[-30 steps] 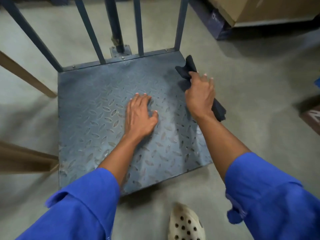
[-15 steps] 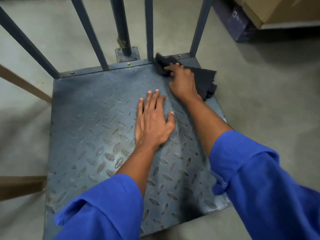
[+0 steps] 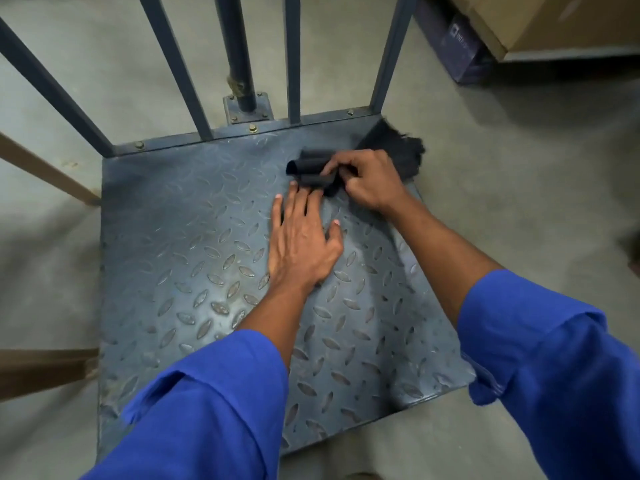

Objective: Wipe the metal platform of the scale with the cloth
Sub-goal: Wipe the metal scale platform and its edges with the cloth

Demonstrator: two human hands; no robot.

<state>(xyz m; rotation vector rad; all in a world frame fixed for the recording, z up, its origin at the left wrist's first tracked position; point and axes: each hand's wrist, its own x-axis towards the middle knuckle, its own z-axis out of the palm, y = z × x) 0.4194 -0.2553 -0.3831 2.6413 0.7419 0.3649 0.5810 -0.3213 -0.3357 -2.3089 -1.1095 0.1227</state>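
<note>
Grey concrete floor [image 3: 519, 209] surrounds a grey-blue steel platform with raised diamond tread [image 3: 194, 244], which fills the middle of the view. Dark blue upright bars [image 3: 293, 57] stand along its far edge at 12 o'clock, and a round post is bolted to a small base plate between them. A brown cardboard box [image 3: 561, 19] sits on the floor at about 1 o'clock.

On the platform, near its far right corner at about 1 o'clock, lies a dark, nearly black cloth [image 3: 398, 150]. The right hand [image 3: 370, 178] is closed on it: fingers and thumb curl around a bunched part, so the cloth passes through the fist. One rolled end sticks out of the hand toward 9 o'clock, and the larger frayed part spreads behind the hand toward the corner and slightly over the right edge of the platform. The cloth looks crumpled and fuzzy at its edge.

The left hand [image 3: 301, 244] lies flat and open on the tread, palm down, holding nothing; its fingertips touch or almost touch the rolled end of the cloth. Both arms wear blue sleeves [image 3: 214, 403].
</note>
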